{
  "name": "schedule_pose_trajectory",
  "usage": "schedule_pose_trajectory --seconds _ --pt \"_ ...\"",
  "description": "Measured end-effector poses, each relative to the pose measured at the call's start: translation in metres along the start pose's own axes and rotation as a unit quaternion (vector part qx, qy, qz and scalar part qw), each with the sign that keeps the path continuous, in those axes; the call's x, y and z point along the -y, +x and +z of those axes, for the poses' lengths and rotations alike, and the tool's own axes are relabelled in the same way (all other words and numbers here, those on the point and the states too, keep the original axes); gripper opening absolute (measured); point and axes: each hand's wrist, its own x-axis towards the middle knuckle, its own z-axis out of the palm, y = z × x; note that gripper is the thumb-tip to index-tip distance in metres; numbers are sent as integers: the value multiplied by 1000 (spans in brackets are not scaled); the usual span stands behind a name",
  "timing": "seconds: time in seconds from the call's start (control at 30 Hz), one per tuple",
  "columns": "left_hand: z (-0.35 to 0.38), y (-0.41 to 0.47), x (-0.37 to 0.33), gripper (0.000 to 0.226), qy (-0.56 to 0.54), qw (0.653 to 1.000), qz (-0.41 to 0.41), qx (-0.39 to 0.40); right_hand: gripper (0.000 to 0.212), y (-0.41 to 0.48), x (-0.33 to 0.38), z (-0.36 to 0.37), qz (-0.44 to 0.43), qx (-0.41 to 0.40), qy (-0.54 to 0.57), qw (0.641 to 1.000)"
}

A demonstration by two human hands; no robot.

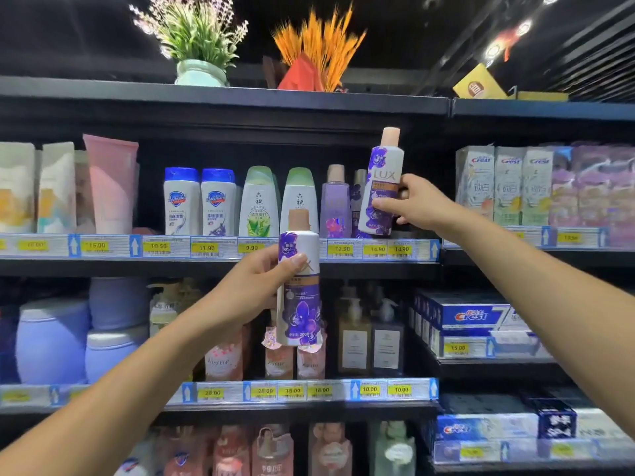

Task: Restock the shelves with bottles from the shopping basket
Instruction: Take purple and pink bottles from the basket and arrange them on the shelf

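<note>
On the upper shelf (220, 250), right over the 14.90 tags (388, 249), your right hand (417, 201) has a Lux bottle (381, 187) tipped a bit to the left. Its base is right at the shelf lip. Honestly can't tell if it's touching down or hanging just above. Your fingers (385, 202) are curled round the lower half of the label, so that's a firm hold.

Your left hand (257, 290) grips a second bottle (300, 304), upright, out in front of the shelves and well below and left of the first. The thumb lies across the front and the rest is wrapped behind.

So I'd say you're mid-way: one bottle is about to go in and one is waiting its turn. Neither is actually shelved yet.

What you can't see:
- The basket is out of frame, so there's no telling how many bottles are left.
- The slot behind your bottle is mostly blocked. There's a dark bottle (359, 187) peeking out beside the lilac bottle (335, 204), but how deep that row goes is anyone's guess.
- The far-left price tags are too blurry to read.
</note>
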Motion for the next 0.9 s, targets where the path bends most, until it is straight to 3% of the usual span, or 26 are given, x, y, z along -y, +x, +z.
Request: schedule_pose_trajectory --seconds 0.37,0.63,0.9 --pt "1 4 5 36 13 1000 6 -17 42 11 -18 19 17 85 -75 993" --pt "2 3 7 41 21 1000 3 -14 40 18 -23 17 3 91 -142 986" --pt "0 2 7 42 25 1000 3 -16 46 26 -27 24 26 44 -199 979"
